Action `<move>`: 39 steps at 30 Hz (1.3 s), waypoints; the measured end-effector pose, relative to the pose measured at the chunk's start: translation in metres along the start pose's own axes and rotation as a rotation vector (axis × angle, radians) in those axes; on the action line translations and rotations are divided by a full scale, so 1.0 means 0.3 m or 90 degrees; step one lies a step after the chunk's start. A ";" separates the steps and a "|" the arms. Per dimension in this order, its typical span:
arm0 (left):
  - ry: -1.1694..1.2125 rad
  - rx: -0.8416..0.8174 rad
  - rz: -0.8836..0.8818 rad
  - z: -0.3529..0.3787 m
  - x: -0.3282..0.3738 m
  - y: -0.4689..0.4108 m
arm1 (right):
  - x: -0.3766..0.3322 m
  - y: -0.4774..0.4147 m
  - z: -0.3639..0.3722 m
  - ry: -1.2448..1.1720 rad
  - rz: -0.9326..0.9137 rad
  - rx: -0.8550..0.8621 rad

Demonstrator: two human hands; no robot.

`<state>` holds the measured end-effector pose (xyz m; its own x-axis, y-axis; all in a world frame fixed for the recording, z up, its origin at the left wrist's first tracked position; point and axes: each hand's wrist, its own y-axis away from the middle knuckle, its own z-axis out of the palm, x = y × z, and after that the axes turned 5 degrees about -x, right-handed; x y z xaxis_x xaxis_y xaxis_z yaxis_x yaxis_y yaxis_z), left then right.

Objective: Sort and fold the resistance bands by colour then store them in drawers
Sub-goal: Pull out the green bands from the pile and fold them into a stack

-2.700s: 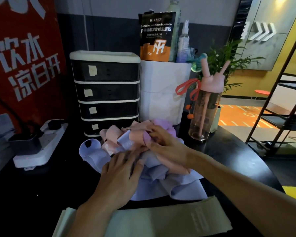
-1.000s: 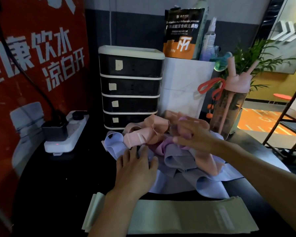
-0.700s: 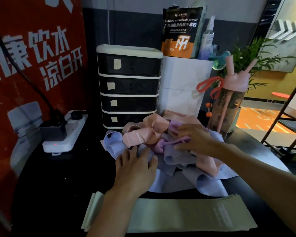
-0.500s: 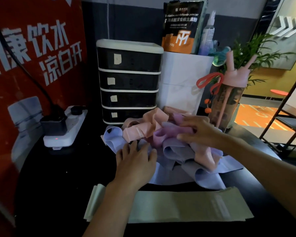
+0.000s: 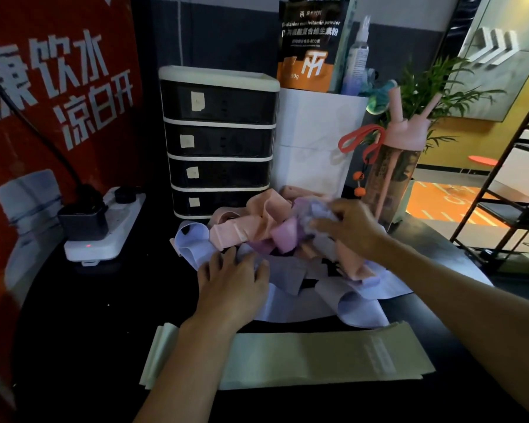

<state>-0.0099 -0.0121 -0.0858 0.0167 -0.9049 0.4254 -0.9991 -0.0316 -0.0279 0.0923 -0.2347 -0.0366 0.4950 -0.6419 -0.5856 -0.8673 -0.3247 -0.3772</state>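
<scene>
Left hand (image 5: 232,280) lies flat with fingers straight, pressing the lavender band (image 5: 287,297) at the near edge of the tangled pile (image 5: 257,224). Right hand (image 5: 348,227) has its fingers curled round what appears to be a purple band (image 5: 315,212); blur hides detail. The pile sits on the black table (image 5: 89,315), directly before the drawer unit (image 5: 217,141). Green bands (image 5: 303,355) lie flat nearest the person
</scene>
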 end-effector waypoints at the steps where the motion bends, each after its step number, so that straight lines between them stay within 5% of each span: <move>1: -0.001 0.008 0.003 0.002 -0.001 -0.002 | -0.003 -0.027 -0.021 -0.021 0.023 0.064; 6: -0.028 0.018 0.006 0.011 -0.010 -0.001 | 0.007 -0.093 -0.108 -0.092 0.062 0.193; 11: 0.002 0.004 0.007 -0.003 0.000 0.002 | 0.036 -0.064 -0.077 0.008 0.070 -0.016; 18: 0.027 0.016 0.017 -0.004 -0.011 -0.010 | -0.026 -0.026 -0.077 0.029 0.041 -0.047; 27: 0.217 0.313 0.223 -0.133 0.052 0.038 | -0.128 0.132 -0.148 0.057 -0.028 -0.030; 39: 0.086 0.036 0.229 -0.254 -0.057 0.267 | -0.196 0.541 -0.179 0.036 0.029 -0.195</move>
<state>-0.0933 0.0333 -0.0263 -0.3435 -0.7981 0.4950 -0.9364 0.2508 -0.2454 -0.0804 -0.2869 -0.0250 0.4584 -0.6962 -0.5524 -0.8686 -0.4825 -0.1127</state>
